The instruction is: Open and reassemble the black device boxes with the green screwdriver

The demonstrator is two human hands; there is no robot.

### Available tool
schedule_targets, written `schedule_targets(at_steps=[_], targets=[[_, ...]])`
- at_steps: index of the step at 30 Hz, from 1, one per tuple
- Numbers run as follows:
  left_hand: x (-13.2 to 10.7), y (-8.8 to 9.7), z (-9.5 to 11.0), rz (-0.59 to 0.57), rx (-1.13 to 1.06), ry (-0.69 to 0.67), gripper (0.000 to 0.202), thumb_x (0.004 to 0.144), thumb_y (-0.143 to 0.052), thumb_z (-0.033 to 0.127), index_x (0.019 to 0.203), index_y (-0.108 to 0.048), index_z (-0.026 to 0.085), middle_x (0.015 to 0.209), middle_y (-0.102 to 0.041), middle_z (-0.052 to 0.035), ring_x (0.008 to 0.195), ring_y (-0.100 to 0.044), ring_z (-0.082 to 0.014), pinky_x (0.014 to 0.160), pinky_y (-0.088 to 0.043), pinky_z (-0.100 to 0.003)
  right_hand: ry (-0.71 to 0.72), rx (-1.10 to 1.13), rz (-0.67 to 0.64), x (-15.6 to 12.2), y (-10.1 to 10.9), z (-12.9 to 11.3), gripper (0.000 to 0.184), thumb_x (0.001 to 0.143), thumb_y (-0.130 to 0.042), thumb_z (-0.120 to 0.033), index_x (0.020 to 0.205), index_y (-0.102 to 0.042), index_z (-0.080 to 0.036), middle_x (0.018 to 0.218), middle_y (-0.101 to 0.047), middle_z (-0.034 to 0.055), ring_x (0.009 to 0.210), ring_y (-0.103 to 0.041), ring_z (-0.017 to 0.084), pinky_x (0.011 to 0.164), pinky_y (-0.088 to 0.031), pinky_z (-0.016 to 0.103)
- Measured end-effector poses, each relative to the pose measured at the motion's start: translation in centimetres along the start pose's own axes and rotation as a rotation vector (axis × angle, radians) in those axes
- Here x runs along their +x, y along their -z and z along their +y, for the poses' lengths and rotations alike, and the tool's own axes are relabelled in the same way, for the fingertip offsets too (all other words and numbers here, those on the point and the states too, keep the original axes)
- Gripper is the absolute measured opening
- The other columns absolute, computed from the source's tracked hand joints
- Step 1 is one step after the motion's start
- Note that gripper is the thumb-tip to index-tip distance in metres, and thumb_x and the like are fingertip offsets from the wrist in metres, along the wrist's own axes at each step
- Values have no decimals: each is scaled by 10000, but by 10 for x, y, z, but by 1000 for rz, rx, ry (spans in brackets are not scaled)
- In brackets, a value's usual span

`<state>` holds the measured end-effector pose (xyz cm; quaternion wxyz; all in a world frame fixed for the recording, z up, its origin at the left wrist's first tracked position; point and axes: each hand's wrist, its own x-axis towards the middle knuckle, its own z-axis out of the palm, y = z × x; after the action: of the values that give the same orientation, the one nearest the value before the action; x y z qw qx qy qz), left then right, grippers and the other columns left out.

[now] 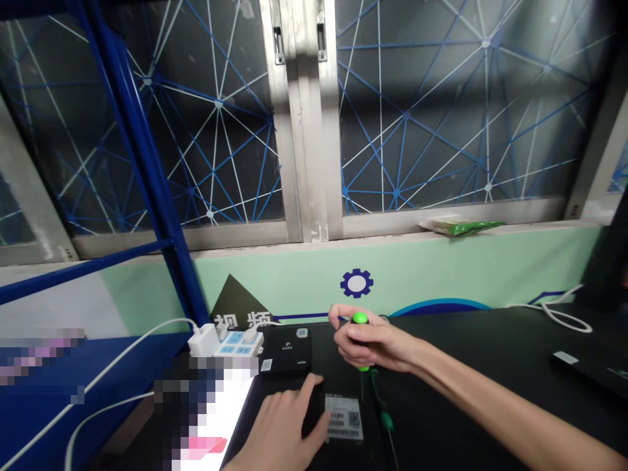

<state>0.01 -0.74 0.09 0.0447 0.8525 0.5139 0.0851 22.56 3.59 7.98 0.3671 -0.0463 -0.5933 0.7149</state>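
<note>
My right hand [366,340] is closed around the handle of a screwdriver [360,318], upright, with bright green ends and a dark middle. Its shaft points down toward a black device [346,451] that bears a white label with a barcode. My left hand [282,425] lies on the near left part of that device, thumb and index finger spread apart beside the label [343,417]. What the shaft's tip touches, if anything, is too dark to make out. Just right of the device lies a thin tool with a dark green handle [386,418].
A black box [286,350] with small stickers stands behind my left hand. Beside it is a white power strip [238,343] with plugs and cables. Another dark device [589,373] lies far right on the black table [466,353]. A green packet [461,226] rests on the windowsill.
</note>
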Motion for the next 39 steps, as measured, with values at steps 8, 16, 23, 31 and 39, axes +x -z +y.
schedule_targets(at_steps=[8, 16, 23, 31, 39], targets=[[0, 1, 1, -16, -29, 8, 490, 973, -393, 451, 1398, -465, 217, 916, -694, -98, 876, -666, -324, 793, -477, -461, -100, 53, 1, -2, 6, -8, 437, 956, -491, -459, 880, -667, -67, 723, -549, 44, 609, -535, 143, 617, -415, 291], [-1, 2, 1, -22, -10, 13, 483, 981, -381, 466, 1398, -455, 233, 885, -683, -75, 854, -659, -294, 799, -480, -439, 18, -24, 0, -3, 22, -6, 321, 805, -775, -354, 870, -525, -163, 914, -683, 110, 670, -641, 168, 615, -483, 289], [0, 0, 0, 2, -32, -5, 496, 975, -379, 470, 1386, -483, 212, 863, -677, -82, 828, -653, -298, 778, -481, -446, -68, 77, -22, -2, 6, -6, 367, 919, -573, -479, 974, -601, -117, 637, -498, -17, 532, -416, 113, 550, -348, 252], [-1, 1, 1, 9, -54, -2, 504, 978, -382, 487, 1399, -471, 225, 842, -658, -65, 801, -645, -278, 771, -478, -423, -86, 76, -44, -4, 11, -13, 333, 884, -595, -409, 860, -663, -84, 892, -592, 100, 731, -583, 197, 724, -454, 354], [-1, 2, 1, 18, -33, -5, 494, 970, -391, 480, 1377, -489, 218, 796, -651, -51, 773, -642, -273, 749, -474, -400, -51, 30, -71, -6, 29, -6, 362, 775, -804, -313, 923, -505, -174, 874, -714, 100, 728, -687, 198, 664, -498, 307]])
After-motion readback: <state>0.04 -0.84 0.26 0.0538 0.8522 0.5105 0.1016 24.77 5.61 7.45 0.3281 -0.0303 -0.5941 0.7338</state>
